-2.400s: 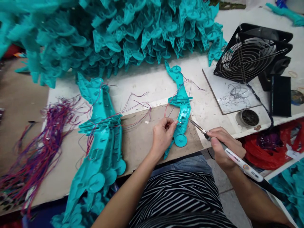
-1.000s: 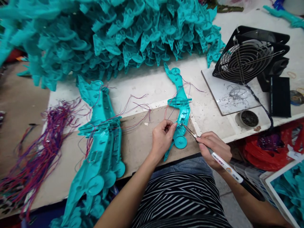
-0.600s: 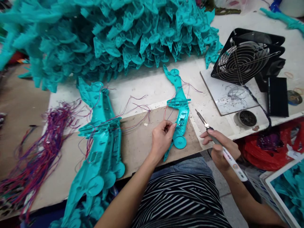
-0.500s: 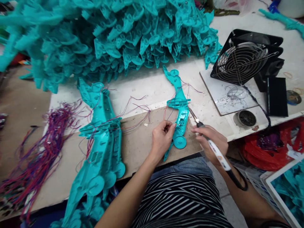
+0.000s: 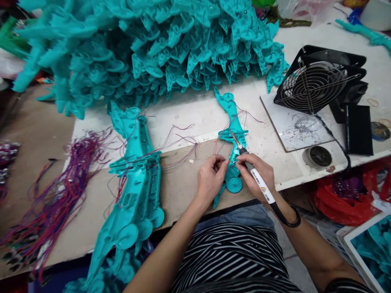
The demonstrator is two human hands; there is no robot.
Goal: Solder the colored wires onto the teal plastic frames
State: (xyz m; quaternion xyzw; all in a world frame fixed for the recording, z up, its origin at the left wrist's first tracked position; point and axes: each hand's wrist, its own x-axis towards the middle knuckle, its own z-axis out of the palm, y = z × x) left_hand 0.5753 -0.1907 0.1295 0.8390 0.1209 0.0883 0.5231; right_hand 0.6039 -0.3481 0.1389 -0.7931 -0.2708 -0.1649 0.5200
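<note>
A turquoise plastic part (image 5: 234,184) with a round disc lies at the table's front edge, thin red and dark wires (image 5: 240,113) trailing over its upper half. My left hand (image 5: 212,175) is closed in a pinch at the part's left side; whatever sits between the fingertips is too small to name. My right hand (image 5: 258,173) grips a soldering iron (image 5: 259,183) with a white and grey handle. The iron's metal tip points up and left over the part's middle. The right fingertips are close to the left ones, above a small metallic spot on the part.
Stacked turquoise parts (image 5: 137,142) with wires stand to the left, beside a bundle of red and purple wires (image 5: 73,175). A big heap of turquoise parts (image 5: 171,49) fills the back. Right are a black fan (image 5: 311,81), a round tin (image 5: 319,156) and a black box (image 5: 359,130).
My right hand has moved left with the soldering iron, up against the part and near my left hand. My left hand keeps its pinch. The whole view has shifted slightly.
</note>
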